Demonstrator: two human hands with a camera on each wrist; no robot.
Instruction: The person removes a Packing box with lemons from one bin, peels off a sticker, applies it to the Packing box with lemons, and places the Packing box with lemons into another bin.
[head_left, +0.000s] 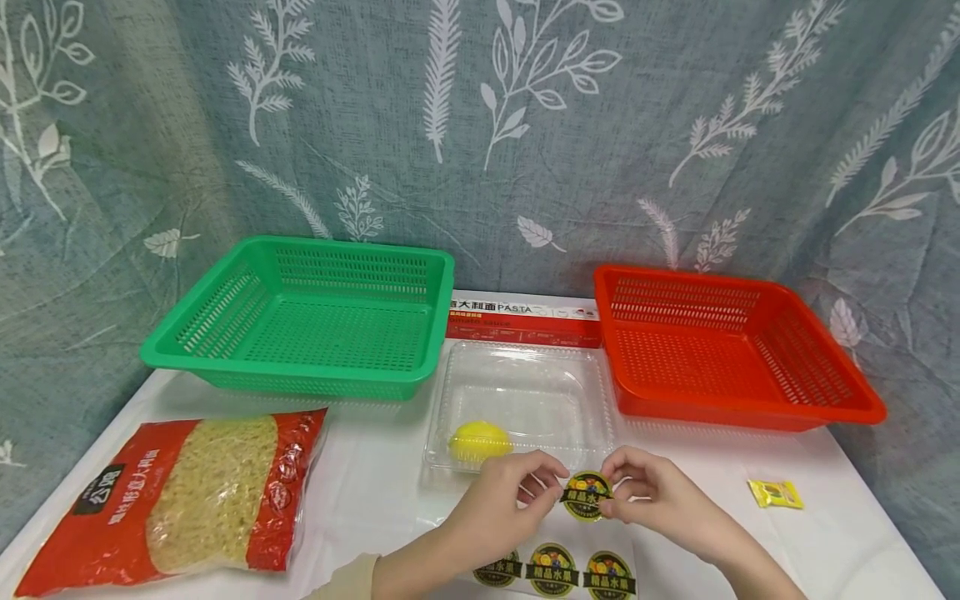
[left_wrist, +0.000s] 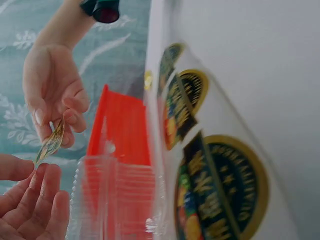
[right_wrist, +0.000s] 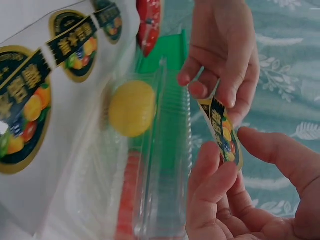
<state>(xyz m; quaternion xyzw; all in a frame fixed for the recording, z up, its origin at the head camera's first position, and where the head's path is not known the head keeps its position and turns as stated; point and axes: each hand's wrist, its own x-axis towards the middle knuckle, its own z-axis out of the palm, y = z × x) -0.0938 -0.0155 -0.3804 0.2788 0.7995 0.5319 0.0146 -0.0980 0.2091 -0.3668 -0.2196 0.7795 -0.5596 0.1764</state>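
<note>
A round black-and-gold fruit sticker [head_left: 587, 496] is up off the table between both hands, in front of a clear plastic box. My left hand [head_left: 506, 504] pinches its left edge between thumb and fingers. At the opposite edge, my right hand [head_left: 663, 500] pinches it too. From the right wrist, the sticker [right_wrist: 223, 131] looks slightly curved, with both hands' fingertips at its ends. Below the hands lies a sticker sheet [head_left: 552, 570] with more of the same round labels. The clear box [head_left: 525, 400] has a yellow lemon-like fruit [head_left: 480, 442] at its front left corner.
A green basket [head_left: 300, 379] stands at the back left, a red basket [head_left: 738, 412] at the back right. Between them is a red-and-white pasta box [head_left: 525, 321]. A pasta bag [head_left: 180, 500] lies on the left; a small yellow packet [head_left: 776, 494] on the right.
</note>
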